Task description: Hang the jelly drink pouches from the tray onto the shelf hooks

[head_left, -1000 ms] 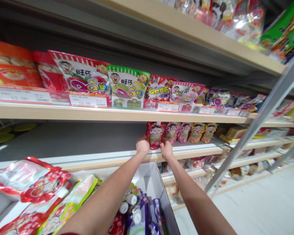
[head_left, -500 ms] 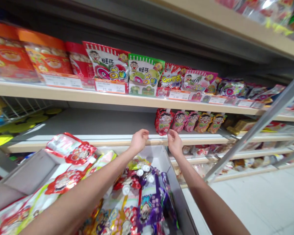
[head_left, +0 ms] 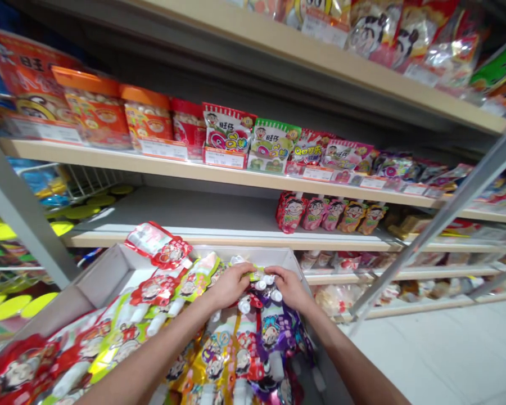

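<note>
A grey box [head_left: 101, 275] in front of me is full of spouted snack pouches [head_left: 236, 349] in red, green, yellow and purple. My left hand [head_left: 230, 284] and my right hand [head_left: 289, 287] are both down at the far end of the box. Their fingers are closed around the white-capped tops of pouches there, with a yellow-green pouch [head_left: 255, 274] between them. On the middle shelf [head_left: 219, 239] a row of the same pouches [head_left: 331, 212] stands upright, the red one [head_left: 290, 212] at its left end.
The upper shelf [head_left: 185, 169] carries candy bags and orange-lidded tubs with price tags. A slanted metal bar [head_left: 438, 219] crosses the right side. A grey post [head_left: 21, 214] stands at left. Lower shelves hold more packets; white floor lies at right.
Both hands have come down from the red pouch on the middle shelf, letting go of it, into the box of pouches. The view has dropped and pulled back.
</note>
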